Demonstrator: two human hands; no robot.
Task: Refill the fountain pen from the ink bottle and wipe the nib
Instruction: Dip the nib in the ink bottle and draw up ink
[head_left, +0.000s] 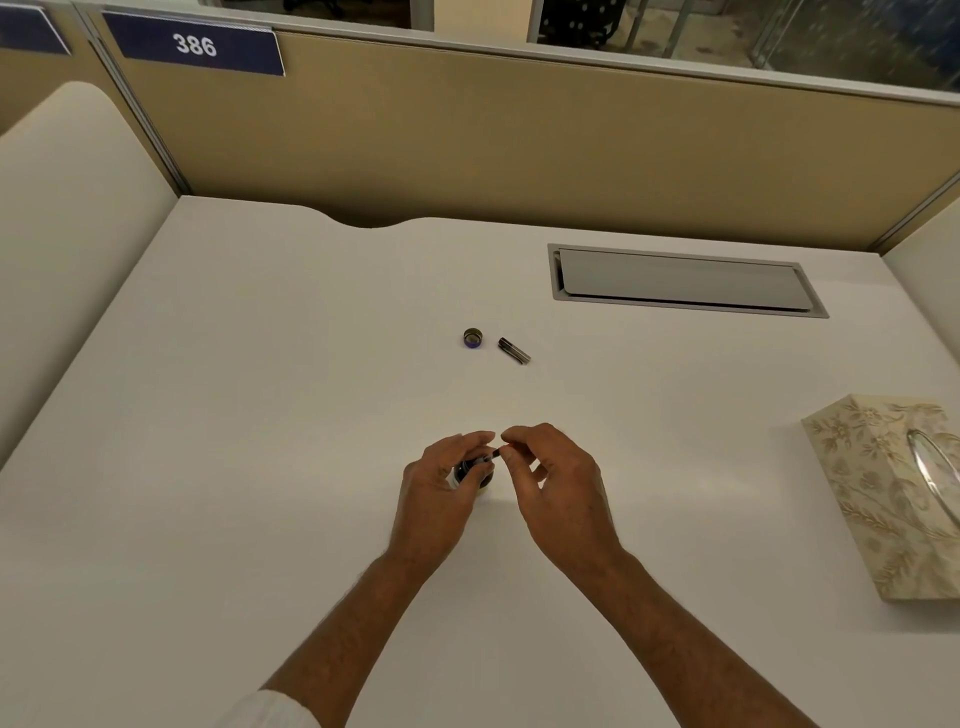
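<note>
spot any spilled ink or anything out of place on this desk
Nothing stands out. No ink shows on the white desk; the bottle cap and a dark pen part lie side by side, apart, farther back.

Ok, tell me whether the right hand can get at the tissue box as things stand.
Probably yes: nothing lies on the desk between the right hand and the tissue box. But it pinches the pen, so it must let go first.

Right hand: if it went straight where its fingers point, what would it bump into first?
Probably the left hand, which grips the ink bottle. The right hand, pinching the pen, points left at it from very close, though depth is unclear.
</note>
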